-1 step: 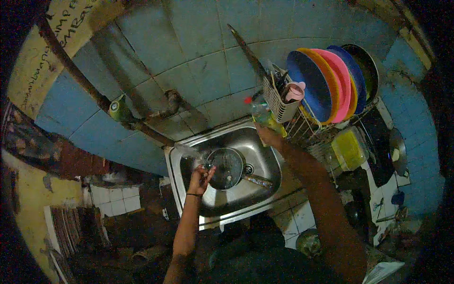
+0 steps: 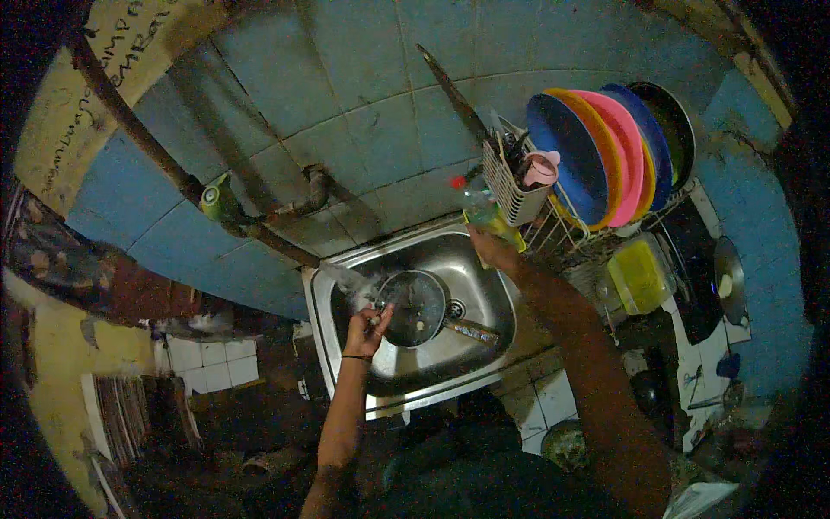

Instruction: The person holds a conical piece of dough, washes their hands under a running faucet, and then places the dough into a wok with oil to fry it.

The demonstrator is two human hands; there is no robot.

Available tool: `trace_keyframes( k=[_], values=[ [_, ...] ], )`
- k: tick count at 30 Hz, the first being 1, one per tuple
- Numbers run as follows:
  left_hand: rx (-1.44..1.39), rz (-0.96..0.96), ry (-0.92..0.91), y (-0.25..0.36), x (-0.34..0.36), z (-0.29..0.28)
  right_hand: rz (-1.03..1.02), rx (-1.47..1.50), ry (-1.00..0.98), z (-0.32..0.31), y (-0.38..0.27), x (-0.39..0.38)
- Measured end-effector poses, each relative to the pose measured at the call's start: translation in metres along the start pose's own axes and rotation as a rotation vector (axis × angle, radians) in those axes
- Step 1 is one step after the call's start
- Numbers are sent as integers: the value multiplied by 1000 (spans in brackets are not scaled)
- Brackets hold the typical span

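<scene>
My left hand (image 2: 367, 329) is closed at the left rim of a pan (image 2: 413, 316) in the steel sink (image 2: 432, 368); something small and shiny is in its fingers, too indistinct to name. A pale splash of running water (image 2: 350, 277) falls beside it. The pan holds water and a small pale bit, and its patterned handle points right, near the drain (image 2: 455, 307). My right hand (image 2: 493, 245) reaches to the sink's back right, closed on a clear plastic bottle (image 2: 475, 199) with a red cap and a yellow lower part, beside the dish rack's cutlery holder.
A dish rack (image 2: 566, 233) holds colored plates (image 2: 571, 156) and a pink cup (image 2: 540, 169). Right of it lie a yellow container (image 2: 638, 268) and a metal lid (image 2: 731, 281). A green valve (image 2: 212, 199) sits on the wall pipe (image 2: 138, 130).
</scene>
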State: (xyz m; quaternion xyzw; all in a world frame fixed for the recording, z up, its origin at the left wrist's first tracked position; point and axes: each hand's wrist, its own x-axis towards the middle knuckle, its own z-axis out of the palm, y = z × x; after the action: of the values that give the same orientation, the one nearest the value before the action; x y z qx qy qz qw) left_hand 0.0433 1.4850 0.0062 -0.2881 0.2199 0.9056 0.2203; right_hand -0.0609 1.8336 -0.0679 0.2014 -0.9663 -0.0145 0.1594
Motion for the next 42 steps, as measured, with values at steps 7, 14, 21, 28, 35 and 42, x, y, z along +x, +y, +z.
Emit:
trace_keyframes(
  k=[7, 14, 21, 28, 35, 42],
  values=[
    [-580, 12, -115, -23, -15, 1, 25, -115, -84, -18, -14, 20],
    [-144, -61, -327, -26, 34, -33, 253, 307, -130, -43, 0, 5],
    [14, -83, -191, -22, 33, -3, 646, 1159, 149, -128, -25, 26],
    [21, -180, -289, -13, 53, -15, 437, 1994, 409, -108, -82, 51],
    [113, 56, -134, -18, 34, 24, 535, 1105, 294, -70, -219, 40],
    [177, -255, -72, 1, 13, 38, 399, 374, 204, 0, -208, 60]
  ],
)
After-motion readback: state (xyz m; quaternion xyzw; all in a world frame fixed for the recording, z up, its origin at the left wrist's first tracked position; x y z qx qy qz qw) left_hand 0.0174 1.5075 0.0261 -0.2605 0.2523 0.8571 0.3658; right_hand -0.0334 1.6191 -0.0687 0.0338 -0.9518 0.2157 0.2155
